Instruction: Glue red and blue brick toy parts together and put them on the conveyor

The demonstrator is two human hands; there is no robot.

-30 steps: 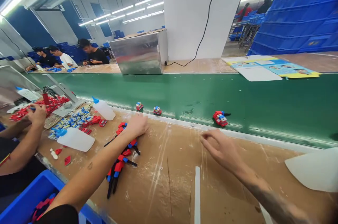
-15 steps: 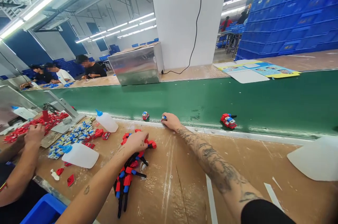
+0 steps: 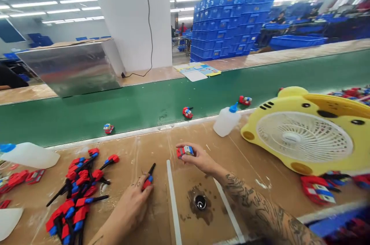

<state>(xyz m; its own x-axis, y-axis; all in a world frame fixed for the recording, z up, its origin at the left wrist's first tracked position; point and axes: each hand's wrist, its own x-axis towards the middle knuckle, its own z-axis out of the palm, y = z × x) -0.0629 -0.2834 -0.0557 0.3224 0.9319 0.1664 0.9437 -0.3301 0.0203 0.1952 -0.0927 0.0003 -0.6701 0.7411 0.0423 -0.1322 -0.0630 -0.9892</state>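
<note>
My left hand [image 3: 133,203] is closed with its fingers around a small red, blue and black toy part [image 3: 148,182], whose black rod sticks out past the fingertips over the table. Pinched between the thumb and fingers of my right hand [image 3: 202,158] is a boxy red, white and blue toy piece [image 3: 184,152], raised above the table. Left of my left hand lies a pile of similar red, blue and black toy parts [image 3: 79,187]. Below my right hand, a small round dark cup of liquid [image 3: 200,201] sits in a wet stain between two white strips.
A green conveyor belt [image 3: 138,102] crosses behind the table, carrying toy pieces [image 3: 187,113]. White bottles with blue caps [image 3: 227,121] stand or lie at both sides. A yellow animal-faced fan [image 3: 303,133] fills the right, with assembled toys [image 3: 318,191] before it.
The view has swung right. My right hand has brought the boxy toy piece from the belt's edge back over the table. My left hand has left the pile with one part.
</note>
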